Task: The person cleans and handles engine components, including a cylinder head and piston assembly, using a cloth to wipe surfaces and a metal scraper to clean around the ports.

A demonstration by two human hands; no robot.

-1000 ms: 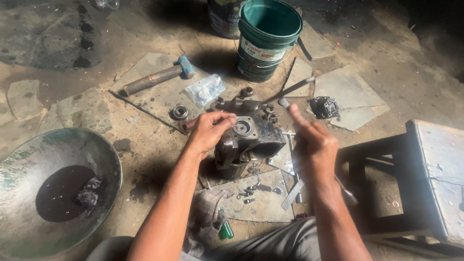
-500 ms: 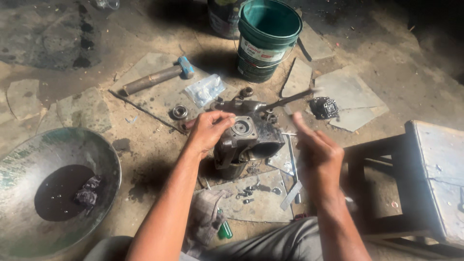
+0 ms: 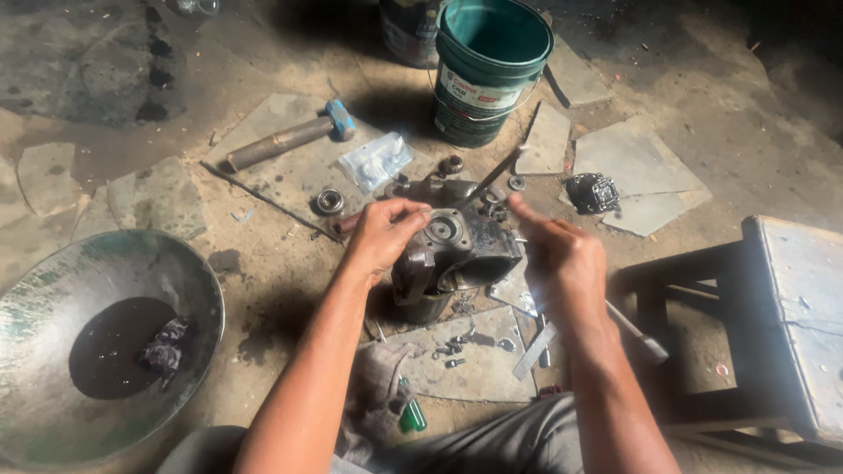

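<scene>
Two hands on one job: your left hand (image 3: 384, 235) rests on the top left of the dark metal housing (image 3: 457, 254), fingers curled over its upper edge by the round bore, gripping the casting. Your right hand (image 3: 553, 254) sits just right of the housing, fingers bunched & pointing toward its far right corner; looks like it's pinching the near end of a thin metal rod (image 3: 496, 174) that runs up & left toward the bucket, but it's blurred, so can't tell if the grip is closed on it.

The housing stands on the dirt floor at centre, btwn both hands, on a flat stone slab.

Around it: green plastic bucket (image 3: 487, 70) far centre, hammer (image 3: 285, 140) w/ blue head far left, clear plastic bag (image 3: 376, 161) next to it, a bearing ring (image 3: 330, 202) left of the housing. Small dark part (image 3: 593, 193) lies far right on a slab. Loose bolts (image 3: 452, 347) & a flat metal strip (image 3: 534, 351) lie near you. Wide metal pan (image 3: 53, 290) w/ dark oil & a rag sits at left. Wooden stool (image 3: 790, 298) at right. Green-handled screwdriver (image 3: 411, 412) near your knee.
</scene>
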